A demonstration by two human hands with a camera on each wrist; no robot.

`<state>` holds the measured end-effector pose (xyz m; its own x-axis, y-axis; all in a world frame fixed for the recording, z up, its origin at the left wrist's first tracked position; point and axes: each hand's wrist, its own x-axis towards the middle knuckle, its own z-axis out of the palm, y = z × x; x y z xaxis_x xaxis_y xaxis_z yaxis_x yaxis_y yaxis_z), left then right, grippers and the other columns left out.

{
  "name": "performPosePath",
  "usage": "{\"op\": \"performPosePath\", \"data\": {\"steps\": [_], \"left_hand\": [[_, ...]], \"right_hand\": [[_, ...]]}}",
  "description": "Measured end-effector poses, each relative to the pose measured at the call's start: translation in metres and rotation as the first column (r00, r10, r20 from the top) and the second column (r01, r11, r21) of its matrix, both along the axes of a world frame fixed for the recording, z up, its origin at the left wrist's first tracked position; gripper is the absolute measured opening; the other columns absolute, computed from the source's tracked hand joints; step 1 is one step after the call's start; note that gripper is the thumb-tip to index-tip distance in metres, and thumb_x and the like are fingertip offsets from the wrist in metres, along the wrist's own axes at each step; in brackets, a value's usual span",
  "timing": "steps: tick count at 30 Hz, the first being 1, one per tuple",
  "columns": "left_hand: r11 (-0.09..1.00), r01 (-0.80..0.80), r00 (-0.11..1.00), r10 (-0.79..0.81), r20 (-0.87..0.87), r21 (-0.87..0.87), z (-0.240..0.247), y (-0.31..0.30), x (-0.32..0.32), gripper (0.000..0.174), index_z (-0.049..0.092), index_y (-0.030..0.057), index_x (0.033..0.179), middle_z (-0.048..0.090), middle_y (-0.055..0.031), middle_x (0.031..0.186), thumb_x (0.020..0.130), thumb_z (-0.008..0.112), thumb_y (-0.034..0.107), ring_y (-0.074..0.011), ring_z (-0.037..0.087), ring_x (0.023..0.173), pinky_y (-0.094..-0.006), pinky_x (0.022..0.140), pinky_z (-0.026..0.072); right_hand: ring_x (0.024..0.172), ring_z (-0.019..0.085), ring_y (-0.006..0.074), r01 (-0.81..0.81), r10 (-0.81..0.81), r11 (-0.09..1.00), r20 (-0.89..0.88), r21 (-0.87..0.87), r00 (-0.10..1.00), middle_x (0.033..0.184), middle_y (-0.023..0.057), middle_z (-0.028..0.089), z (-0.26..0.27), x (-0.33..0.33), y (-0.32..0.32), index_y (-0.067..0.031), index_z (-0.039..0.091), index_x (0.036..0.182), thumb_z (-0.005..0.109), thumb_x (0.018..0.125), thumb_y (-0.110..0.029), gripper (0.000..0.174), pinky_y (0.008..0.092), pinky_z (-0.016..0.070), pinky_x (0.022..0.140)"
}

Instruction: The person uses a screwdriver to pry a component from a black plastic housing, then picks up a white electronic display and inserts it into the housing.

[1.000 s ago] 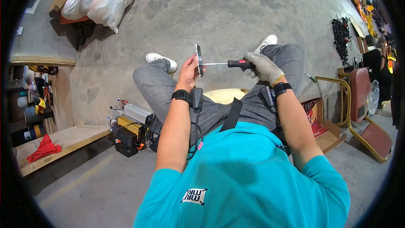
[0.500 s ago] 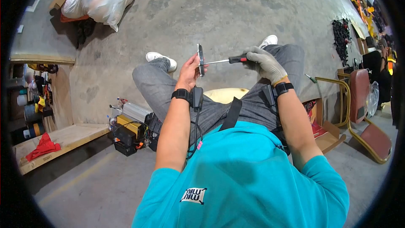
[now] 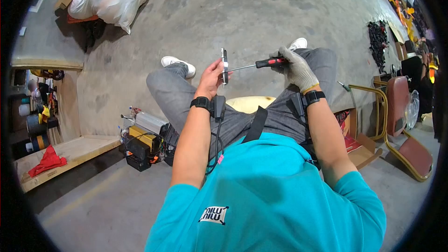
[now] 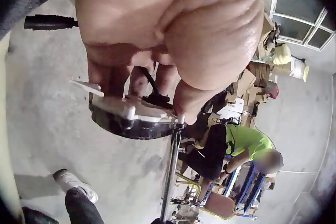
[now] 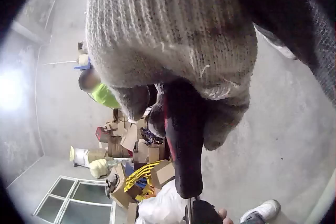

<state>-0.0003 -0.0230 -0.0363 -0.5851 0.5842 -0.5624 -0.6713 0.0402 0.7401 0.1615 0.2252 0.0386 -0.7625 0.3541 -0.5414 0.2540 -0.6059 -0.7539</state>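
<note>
My bare left hand [image 3: 211,79] pinches a thin flat part on edge, black with a whitish face [image 3: 225,67], between thumb and fingers. In the left wrist view the part's black curved rim [image 4: 131,129] and a short black lead show below the fingers. My right hand [image 3: 298,71], in a knitted glove, grips a screwdriver [image 3: 269,62] by its black and red handle. The steel shaft [image 4: 169,187] runs across to the part, its tip right at the edge near my left thumb. From the right wrist, the handle [image 5: 184,145] shows between gloved fingers.
Beside my left leg stands a bundle of electrical gear [image 3: 142,142] with wires. A wooden bench [image 3: 70,161] bears a red cloth [image 3: 48,162]. At right are a folding chair [image 3: 396,105] and an open carton [image 3: 364,151]. White bags [image 3: 109,0] lie far left. Another person [image 4: 244,142] works in the background.
The flat part and left hand have shifted slightly right. The screwdriver handle has moved a little right and up, turned to show more red, and the right fingers have changed their grip on it.
</note>
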Motion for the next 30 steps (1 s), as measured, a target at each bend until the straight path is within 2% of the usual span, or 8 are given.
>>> {"op": "performPosePath", "data": {"steps": [3, 6, 10, 12, 16, 22, 26, 30], "left_hand": [[1.000, 0.012, 1.000, -0.012, -0.002, -0.011, 0.002, 0.002, 0.001, 0.048, 0.046, 0.0048, 0.142, 0.064, -0.0093, 0.120, 0.101, 0.057, 0.026, -0.0244, 0.069, 0.097, -0.0341, 0.077, 0.0593], [1.000, 0.004, 1.000, -0.004, 0.001, -0.002, 0.000, 0.001, -0.002, 0.047, 0.047, 0.0047, 0.141, 0.064, -0.0095, 0.120, 0.101, 0.057, 0.027, -0.0245, 0.069, 0.096, -0.0342, 0.077, 0.0594], [0.999, -0.022, 0.999, 0.021, 0.027, 0.029, -0.005, -0.002, -0.005, 0.046, 0.048, 0.0042, 0.139, 0.064, -0.0098, 0.120, 0.101, 0.057, 0.027, -0.0250, 0.068, 0.096, -0.0343, 0.076, 0.0596], [0.999, -0.024, 0.999, 0.023, 0.023, 0.033, -0.004, -0.001, -0.002, 0.045, 0.048, 0.0041, 0.139, 0.064, -0.0098, 0.119, 0.101, 0.057, 0.026, -0.0253, 0.068, 0.096, -0.0344, 0.076, 0.0598], [1.000, 0.012, 1.000, -0.012, -0.002, 0.003, 0.001, 0.002, 0.000, 0.045, 0.048, 0.0038, 0.140, 0.064, -0.0098, 0.117, 0.101, 0.056, 0.025, -0.0254, 0.068, 0.096, -0.0345, 0.076, 0.0600], [1.000, -0.005, 1.000, 0.005, -0.009, 0.008, -0.004, 0.000, -0.004, 0.044, 0.048, 0.0038, 0.140, 0.064, -0.0101, 0.119, 0.102, 0.056, 0.025, -0.0254, 0.068, 0.097, -0.0344, 0.077, 0.0599], [1.000, -0.018, 1.000, 0.018, 0.010, 0.016, -0.002, 0.000, -0.002, 0.044, 0.048, 0.0037, 0.139, 0.064, -0.0102, 0.118, 0.102, 0.056, 0.026, -0.0253, 0.068, 0.097, -0.0344, 0.077, 0.0600], [0.999, -0.032, 0.999, 0.032, 0.016, 0.008, 0.001, 0.002, -0.001, 0.045, 0.048, 0.0043, 0.139, 0.064, -0.0101, 0.119, 0.101, 0.056, 0.027, -0.0248, 0.068, 0.097, -0.0341, 0.076, 0.0597]], "right_hand": [[0.077, 0.063, 0.0144, 0.015, -0.015, 1.000, 0.010, 0.023, 1.000, 0.092, 0.0068, 0.062, -0.001, 0.001, 0.000, -0.0026, 0.062, 0.100, 0.057, 0.098, -0.035, 0.033, 0.0280, 0.0591, 0.069], [0.058, 0.061, 0.0168, -0.382, 0.343, 0.922, 0.319, 0.068, 0.884, 0.081, 0.0083, 0.066, -0.011, 0.003, 0.006, -0.0043, 0.060, 0.096, 0.056, 0.098, -0.044, 0.040, 0.0328, 0.0560, 0.058], [0.064, 0.063, 0.0168, -0.393, 0.341, 0.914, 0.333, 0.103, 0.879, 0.086, 0.0084, 0.065, 0.006, -0.001, 0.003, -0.0046, 0.061, 0.099, 0.056, 0.099, -0.042, 0.038, 0.0319, 0.0564, 0.060], [0.069, 0.065, 0.0172, -0.014, 0.014, 0.999, -0.017, 0.036, 1.000, 0.091, 0.0085, 0.065, -0.003, -0.001, -0.001, -0.0045, 0.062, 0.102, 0.056, 0.099, -0.040, 0.037, 0.0315, 0.0569, 0.061], [0.074, 0.066, 0.0176, -0.006, 0.010, 0.997, -0.049, 0.082, 0.999, 0.095, 0.0089, 0.064, -0.011, 0.001, 0.000, -0.0033, 0.063, 0.105, 0.055, 0.099, -0.041, 0.039, 0.0303, 0.0572, 0.061], [0.069, 0.061, 0.0151, -0.481, 0.410, 0.870, 0.379, 0.111, 0.829, 0.100, 0.0096, 0.064, -0.014, 0.003, 0.010, -0.0024, 0.062, 0.101, 0.054, 0.099, -0.042, 0.041, 0.0274, 0.0522, 0.056], [0.082, 0.061, 0.0161, -0.146, 0.149, 0.987, -0.052, 0.072, 0.987, 0.099, 0.0080, 0.060, 0.001, 0.001, 0.003, -0.0040, 0.061, 0.101, 0.058, 0.097, -0.039, 0.035, 0.0295, 0.0556, 0.071], [0.077, 0.061, 0.0119, -0.083, 0.089, 0.992, -0.066, 0.090, 0.994, 0.092, 0.0058, 0.058, 0.005, 0.001, -0.002, -0.0050, 0.062, 0.103, 0.062, 0.094, -0.038, 0.034, 0.0263, 0.0545, 0.068]]}}
